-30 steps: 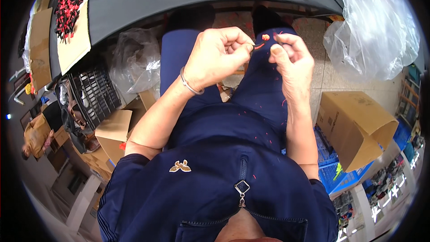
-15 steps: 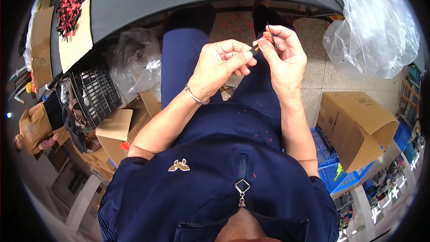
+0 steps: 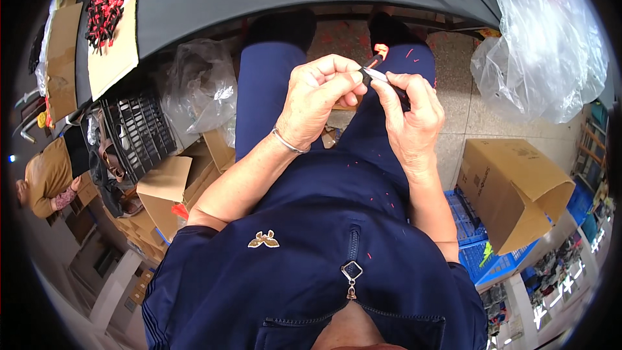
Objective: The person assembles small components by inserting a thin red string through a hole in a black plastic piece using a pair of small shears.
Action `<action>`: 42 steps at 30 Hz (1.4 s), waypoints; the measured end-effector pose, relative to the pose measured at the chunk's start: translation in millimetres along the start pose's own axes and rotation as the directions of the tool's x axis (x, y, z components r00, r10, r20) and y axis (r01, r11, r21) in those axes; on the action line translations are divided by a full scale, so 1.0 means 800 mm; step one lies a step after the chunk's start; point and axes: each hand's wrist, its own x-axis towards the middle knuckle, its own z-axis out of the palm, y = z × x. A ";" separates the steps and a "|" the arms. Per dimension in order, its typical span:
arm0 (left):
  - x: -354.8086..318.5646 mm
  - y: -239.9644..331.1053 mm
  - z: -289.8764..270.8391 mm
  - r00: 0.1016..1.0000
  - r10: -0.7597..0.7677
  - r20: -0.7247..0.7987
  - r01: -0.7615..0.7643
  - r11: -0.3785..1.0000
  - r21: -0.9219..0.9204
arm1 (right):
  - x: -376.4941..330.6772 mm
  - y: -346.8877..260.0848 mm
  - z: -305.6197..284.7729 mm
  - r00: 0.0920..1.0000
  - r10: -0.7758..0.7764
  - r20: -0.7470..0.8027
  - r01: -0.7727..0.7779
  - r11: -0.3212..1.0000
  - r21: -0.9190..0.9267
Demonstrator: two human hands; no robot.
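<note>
Slim black strip with a red-orange end (image 3: 373,61), pinched at left fingertips

Held in the left hand (image 3: 322,92), fingers pressed together on the lower end, above navy-blue trousers (image 3: 267,84). Gripped in the right hand (image 3: 414,115), fingers drawn together: slim pale blade-like piece (image 3: 376,75), lying across, just beside or touching the strip; too small to identify firmly. Could nick a left fingertip if misjudged, being so near. Could also spoil the strip through too much pressure, or drop it onto the trousers from so narrow a pinch.

Visible on the brown cardboard box (image 3: 502,185): dark printing and a square code. Fixed to the navy-blue top (image 3: 295,266): gold-and-white winged emblem (image 3: 264,240), without clear lettering.
</note>
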 end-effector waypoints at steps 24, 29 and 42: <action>0.048 0.200 -0.187 0.634 0.674 -0.379 -0.757 0.641 -0.127 | 0.019 0.000 0.020 0.918 0.343 0.197 -0.395 0.829 0.395; 0.086 0.182 -0.199 0.664 0.605 -0.440 -0.681 0.732 -0.020 | 0.023 0.000 0.027 0.894 0.388 0.222 -0.447 0.779 0.439; 0.131 0.174 -0.100 0.502 0.845 0.185 -0.395 0.034 0.918 | 0.028 0.005 0.025 0.888 0.397 0.233 -0.460 0.778 0.428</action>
